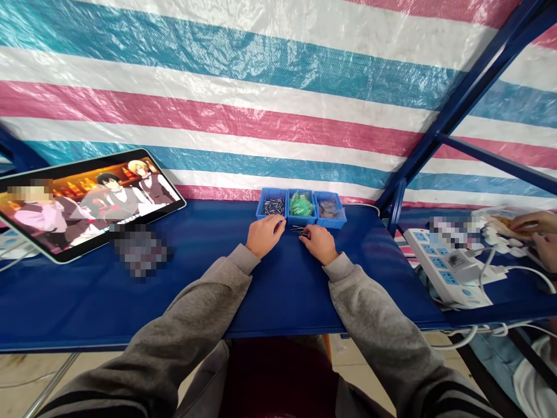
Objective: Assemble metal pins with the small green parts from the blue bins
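Three small blue bins stand in a row at the back of the blue table. Dark metal screws (273, 206) fill the left bin, green plastic pieces (301, 204) the middle one, and greyish, translucent pieces (328, 209) the right one. My left hand (264, 235) is in front of the left bin with its fingers curled together; what they hold, if anything, is too small to see. A few screws (297, 230) lie on the table before the middle bin. Beside them, the fingers of my right hand (321, 244) are pinched at the screws' ends.
A tablet (96, 203) playing a cartoon leans at the left, with a blurred object (143, 251) before it. On the right are a blue metal frame (435, 136), a white power strip (444, 270) with cables, and another person's hands (542, 232). Striped sheeting (261, 87) hangs behind.
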`<state>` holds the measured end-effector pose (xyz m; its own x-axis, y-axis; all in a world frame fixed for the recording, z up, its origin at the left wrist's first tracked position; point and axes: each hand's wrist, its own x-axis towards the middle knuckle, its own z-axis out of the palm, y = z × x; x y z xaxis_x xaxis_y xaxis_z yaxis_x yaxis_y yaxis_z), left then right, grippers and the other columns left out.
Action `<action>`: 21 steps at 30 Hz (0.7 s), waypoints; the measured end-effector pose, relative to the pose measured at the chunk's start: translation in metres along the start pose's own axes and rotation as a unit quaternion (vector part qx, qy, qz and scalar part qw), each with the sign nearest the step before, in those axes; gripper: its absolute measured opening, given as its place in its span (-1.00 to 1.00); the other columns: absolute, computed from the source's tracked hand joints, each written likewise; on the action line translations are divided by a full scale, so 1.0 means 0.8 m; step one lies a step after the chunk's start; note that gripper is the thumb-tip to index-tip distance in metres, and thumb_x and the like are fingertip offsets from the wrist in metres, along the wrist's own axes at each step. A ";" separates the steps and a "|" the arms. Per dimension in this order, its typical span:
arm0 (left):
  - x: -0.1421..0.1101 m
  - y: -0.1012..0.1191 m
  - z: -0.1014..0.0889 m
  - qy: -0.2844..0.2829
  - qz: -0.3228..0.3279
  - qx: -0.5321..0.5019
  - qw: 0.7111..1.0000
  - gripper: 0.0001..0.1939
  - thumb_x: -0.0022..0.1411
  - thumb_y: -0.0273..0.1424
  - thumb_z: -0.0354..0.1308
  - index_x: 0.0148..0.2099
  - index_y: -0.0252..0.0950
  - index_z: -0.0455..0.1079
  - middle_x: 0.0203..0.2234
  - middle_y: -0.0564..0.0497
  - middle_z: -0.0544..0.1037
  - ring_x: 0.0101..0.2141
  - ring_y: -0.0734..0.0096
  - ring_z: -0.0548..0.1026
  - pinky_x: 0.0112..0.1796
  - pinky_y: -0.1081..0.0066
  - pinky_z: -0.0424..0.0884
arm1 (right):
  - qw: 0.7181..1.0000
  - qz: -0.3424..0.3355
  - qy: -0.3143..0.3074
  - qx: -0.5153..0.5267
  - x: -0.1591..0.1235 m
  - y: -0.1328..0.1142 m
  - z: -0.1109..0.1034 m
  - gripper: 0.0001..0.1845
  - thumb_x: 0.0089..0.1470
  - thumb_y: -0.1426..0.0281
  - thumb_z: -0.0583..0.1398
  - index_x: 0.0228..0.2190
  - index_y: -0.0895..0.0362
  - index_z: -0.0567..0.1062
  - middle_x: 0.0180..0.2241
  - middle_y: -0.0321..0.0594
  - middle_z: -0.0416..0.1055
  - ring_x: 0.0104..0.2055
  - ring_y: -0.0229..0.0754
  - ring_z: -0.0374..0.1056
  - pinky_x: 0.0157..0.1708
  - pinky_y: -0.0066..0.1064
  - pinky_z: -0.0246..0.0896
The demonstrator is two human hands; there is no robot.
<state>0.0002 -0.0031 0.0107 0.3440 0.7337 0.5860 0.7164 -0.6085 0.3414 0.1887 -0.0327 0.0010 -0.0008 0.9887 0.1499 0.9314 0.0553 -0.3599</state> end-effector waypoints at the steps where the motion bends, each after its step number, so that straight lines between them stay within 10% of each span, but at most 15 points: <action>1: -0.002 0.000 0.000 -0.017 0.005 -0.019 1.000 -0.77 0.33 -0.34 0.00 -0.26 -0.25 0.47 -0.45 0.00 0.54 -0.46 0.39 0.43 -0.41 0.47 0.21 | 1.000 0.000 -0.002 -0.001 0.000 0.000 0.001 -0.90 0.08 0.36 0.25 -0.32 0.10 0.50 -0.36 -0.18 0.50 -0.26 -0.12 0.41 -0.37 -0.41 0.14; 11: -0.008 0.000 0.014 -0.127 0.030 -0.107 0.986 -0.79 0.27 -0.35 0.05 -0.32 -0.24 0.49 -0.57 0.05 0.49 -0.57 0.43 0.34 -0.47 0.47 0.12 | 1.000 0.015 -0.007 -0.018 0.001 -0.006 0.002 -0.88 0.12 0.43 0.15 -0.32 0.12 0.50 -0.32 -0.16 0.51 -0.22 -0.11 0.41 -0.38 -0.41 0.10; 21: -0.009 -0.004 0.017 -0.110 0.000 -0.142 0.984 -0.77 0.28 -0.32 0.04 -0.31 -0.26 0.50 -0.52 0.03 0.54 -0.56 0.44 0.40 -0.43 0.47 0.24 | 0.999 -0.004 0.045 0.024 0.002 -0.007 0.010 -0.87 0.12 0.44 0.10 -0.38 0.11 0.46 -0.33 -0.17 0.48 -0.29 -0.15 0.39 -0.37 -0.41 0.12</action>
<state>0.0034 -0.0026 -0.0045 0.4893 0.7621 0.4240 0.5278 -0.6458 0.5517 0.1806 -0.0299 -0.0040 0.0266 0.9718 0.2341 0.9133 0.0716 -0.4010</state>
